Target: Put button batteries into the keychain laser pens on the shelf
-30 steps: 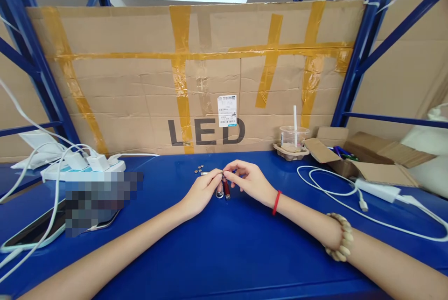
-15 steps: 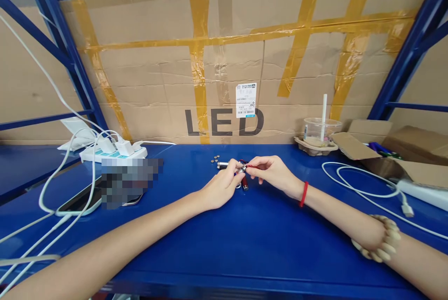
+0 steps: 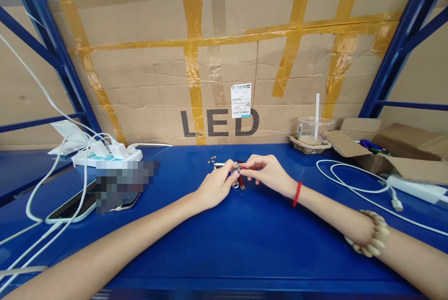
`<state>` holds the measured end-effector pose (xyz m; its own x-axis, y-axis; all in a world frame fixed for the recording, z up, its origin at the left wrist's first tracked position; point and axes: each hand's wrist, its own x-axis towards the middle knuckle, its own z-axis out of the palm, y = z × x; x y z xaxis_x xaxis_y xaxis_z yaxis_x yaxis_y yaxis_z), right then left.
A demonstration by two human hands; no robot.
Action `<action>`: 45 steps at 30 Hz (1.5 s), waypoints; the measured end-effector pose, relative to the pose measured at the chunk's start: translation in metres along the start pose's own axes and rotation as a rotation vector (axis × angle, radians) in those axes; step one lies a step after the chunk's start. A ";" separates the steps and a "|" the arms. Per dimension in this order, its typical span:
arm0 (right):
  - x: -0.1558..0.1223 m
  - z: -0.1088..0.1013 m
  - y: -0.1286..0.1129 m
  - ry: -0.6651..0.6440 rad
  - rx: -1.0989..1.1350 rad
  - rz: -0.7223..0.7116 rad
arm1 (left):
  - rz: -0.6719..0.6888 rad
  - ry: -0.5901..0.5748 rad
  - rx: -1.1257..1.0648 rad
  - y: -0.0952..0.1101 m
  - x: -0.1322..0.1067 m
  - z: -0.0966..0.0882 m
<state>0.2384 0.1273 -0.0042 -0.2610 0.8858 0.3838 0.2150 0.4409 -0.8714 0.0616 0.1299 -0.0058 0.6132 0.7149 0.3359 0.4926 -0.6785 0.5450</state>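
Note:
My left hand (image 3: 214, 186) and my right hand (image 3: 268, 174) meet over the middle of the blue table (image 3: 245, 239). Both pinch a small red and silver key-chain torch (image 3: 239, 170) between their fingertips. A second small red piece (image 3: 241, 183) hangs or lies just below the fingers. Several tiny button cells (image 3: 211, 160) lie on the table just behind my left hand, beside a short silver tube (image 3: 219, 165). My right wrist wears a red string and a bead bracelet further up the arm.
A taped cardboard sheet marked LED (image 3: 220, 122) stands behind the table. A power strip with chargers (image 3: 105, 154) and a phone (image 3: 70, 206) lie at the left. At the right are a plastic cup with straw (image 3: 311, 132), an open cardboard box (image 3: 385, 150) and a white cable (image 3: 357, 181).
The camera has tilted and shifted, so the view sits lower and further left than a second ago. Both hands stay together on the small torch, with only slight finger movement.

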 end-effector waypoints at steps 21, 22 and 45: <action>-0.007 0.006 -0.013 0.001 0.095 0.288 | 0.020 0.052 0.129 0.011 -0.006 -0.002; -0.007 0.006 -0.013 0.001 0.114 0.300 | 0.018 0.053 0.118 0.012 -0.006 -0.002; 0.000 0.002 -0.001 0.023 0.013 0.112 | -0.047 0.091 0.154 0.010 -0.002 -0.003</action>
<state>0.2368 0.1265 -0.0038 -0.2141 0.9326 0.2904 0.2291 0.3369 -0.9132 0.0637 0.1214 0.0010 0.5321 0.7543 0.3845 0.6127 -0.6565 0.4399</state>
